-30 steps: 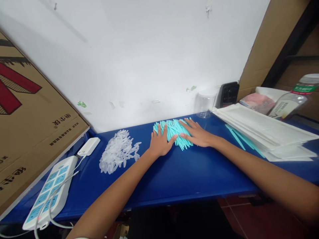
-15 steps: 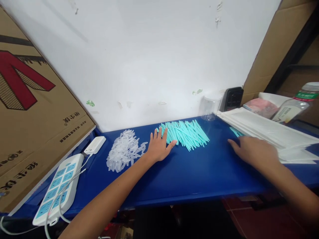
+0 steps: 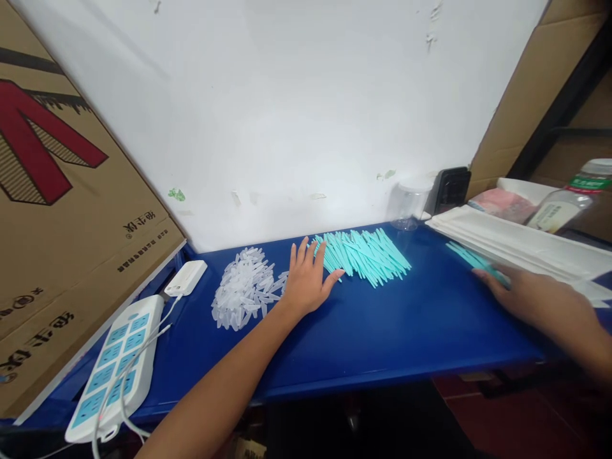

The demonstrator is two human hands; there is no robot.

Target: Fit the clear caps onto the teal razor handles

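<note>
My left hand [image 3: 306, 284] lies palm down with its fingers spread, between the two piles. Its fingertips reach the left end of a pile of thin teal plastic sticks [image 3: 366, 255]. Left of that hand is a heap of small translucent white plastic pieces with tapered ends [image 3: 243, 290], some partly covered by the hand. At the right, my right hand [image 3: 545, 296] is blurred, beside the near end of a few more teal sticks [image 3: 468, 255]. Its fingers are partly hidden, so whether they grip the sticks does not show.
A white power strip [image 3: 117, 363] with cables and a small white box [image 3: 186, 278] lie on the left of the blue table [image 3: 382, 344]. A clear jar [image 3: 408, 204], a black object [image 3: 452, 190], white sheets [image 3: 521, 248] and a labelled bottle [image 3: 567, 197] stand or lie right. Cardboard [image 3: 90, 268] borders the left.
My right hand has drawn back to the right, uncovering more of the few teal sticks beside the white sheets. My left hand keeps its place; the view has shifted slightly.
</note>
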